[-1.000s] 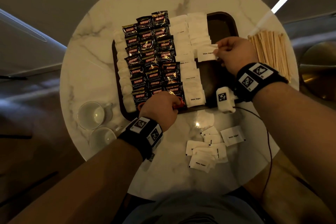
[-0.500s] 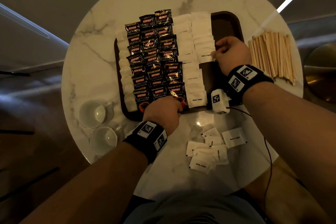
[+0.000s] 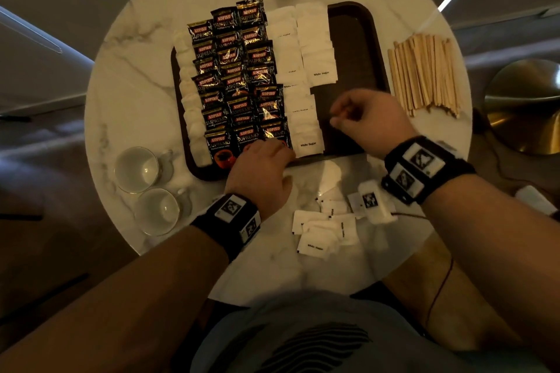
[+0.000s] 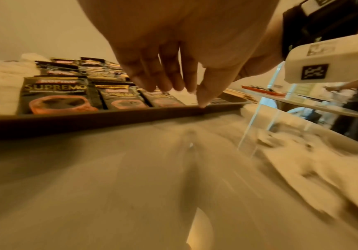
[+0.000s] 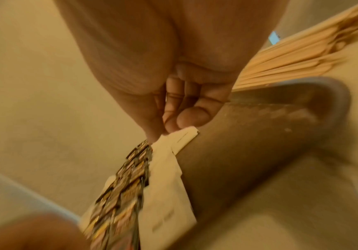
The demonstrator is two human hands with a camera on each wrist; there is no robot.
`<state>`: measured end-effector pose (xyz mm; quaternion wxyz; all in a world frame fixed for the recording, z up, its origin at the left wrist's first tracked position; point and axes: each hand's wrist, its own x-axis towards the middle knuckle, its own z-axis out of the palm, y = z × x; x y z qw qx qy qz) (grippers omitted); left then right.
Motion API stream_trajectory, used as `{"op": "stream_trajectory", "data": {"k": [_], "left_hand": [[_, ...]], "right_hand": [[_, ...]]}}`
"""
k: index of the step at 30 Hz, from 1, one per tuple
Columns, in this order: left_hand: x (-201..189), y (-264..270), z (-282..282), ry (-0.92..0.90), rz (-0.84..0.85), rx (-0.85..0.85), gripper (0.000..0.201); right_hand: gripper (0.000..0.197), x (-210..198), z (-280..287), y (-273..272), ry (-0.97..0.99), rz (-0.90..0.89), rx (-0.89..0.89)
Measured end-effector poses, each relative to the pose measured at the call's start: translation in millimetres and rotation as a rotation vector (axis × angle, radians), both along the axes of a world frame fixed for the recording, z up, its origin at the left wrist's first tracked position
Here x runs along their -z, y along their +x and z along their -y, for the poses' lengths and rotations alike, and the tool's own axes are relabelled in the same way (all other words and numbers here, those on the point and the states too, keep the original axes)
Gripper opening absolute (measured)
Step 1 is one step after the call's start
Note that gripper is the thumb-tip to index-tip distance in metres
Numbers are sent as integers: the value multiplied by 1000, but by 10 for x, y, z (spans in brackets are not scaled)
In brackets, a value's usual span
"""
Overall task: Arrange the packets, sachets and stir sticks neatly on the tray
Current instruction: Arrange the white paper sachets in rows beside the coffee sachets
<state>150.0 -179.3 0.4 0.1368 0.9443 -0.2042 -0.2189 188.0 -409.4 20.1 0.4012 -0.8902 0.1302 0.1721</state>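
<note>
Tray sits mid-table, dark, rounded corners. On it: three columns of black coffee packets, overlapped like shingles; a white column on their left, too washed out to read; two columns of white sugar sachets on their right. The right sachet column covers only the far half of the tray; the near half of that lane and the rightmost strip are bare.

Left hand is at the tray's near edge, fingers straight and together, tips resting on the nearest packets, thumb tip on the rim. It holds nothing.

Right hand hovers above the bare part of the tray, fingers curled in, thumb against fingertips. Wrist view is blurred; a sachet corner lies right by the tips, so whether they pinch it — cannot tell.

Loose sachets lie in a messy pile on the table, near side of the tray, between the forearms. Stir sticks lie in a fanned row on the table, just right of the tray.

Two glass cups stand left of the tray's near corner.
</note>
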Motion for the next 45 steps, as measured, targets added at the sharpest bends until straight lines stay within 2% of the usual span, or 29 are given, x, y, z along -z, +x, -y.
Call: {"op": "stream_trajectory", "data": {"k": [2, 4, 8, 10, 13, 17, 20, 22, 25, 30, 34, 37, 40, 42, 45], "left_hand": [[-16, -229, 56, -40, -10, 92, 57], [3, -425, 127, 4, -119, 166, 79], [138, -625, 254, 116, -191, 249, 119], [182, -660, 343, 160, -163, 281, 129], [177, -687, 515, 186, -164, 284, 133], [168, -705, 738, 147, -277, 156, 119], [195, -725, 804, 127, -343, 38, 96], [205, -741, 809, 128, -363, -7, 78], [209, -759, 771, 139, -374, -48, 69], [172, -821, 701, 108, -371, -100, 39], [130, -801, 506, -43, -463, -280, 32], [51, -691, 265, -236, -491, -546, 40], [-74, -525, 40, -565, -580, -888, 57], [-169, -401, -62, -836, -643, -1075, 46], [-303, -195, -117, -1140, -681, -1224, 34]], "right_hand": [[13, -3, 60, -316, -33, -89, -124], [12, 69, 164, -607, -154, -141, -237], [36, 220, 397, -1034, -300, -208, -310], [46, 247, 466, -1147, -349, -243, -334], [50, 269, 454, -1230, -365, -245, -385], [42, 317, 371, -1282, -342, -250, -407], [34, 349, 282, -1310, -317, -249, -403], [35, 365, 225, -1335, -307, -242, -390], [40, 372, 170, -1340, -296, -224, -372], [20, 394, 124, -1261, -285, -236, -388], [7, 361, 133, -1184, -173, -268, -278], [4, 280, 167, -1111, 68, -256, -57], [16, 89, 143, -996, 478, -296, 201], [19, -77, 53, -903, 667, -358, 259], [17, -267, -178, -805, 888, -473, 270]]}}
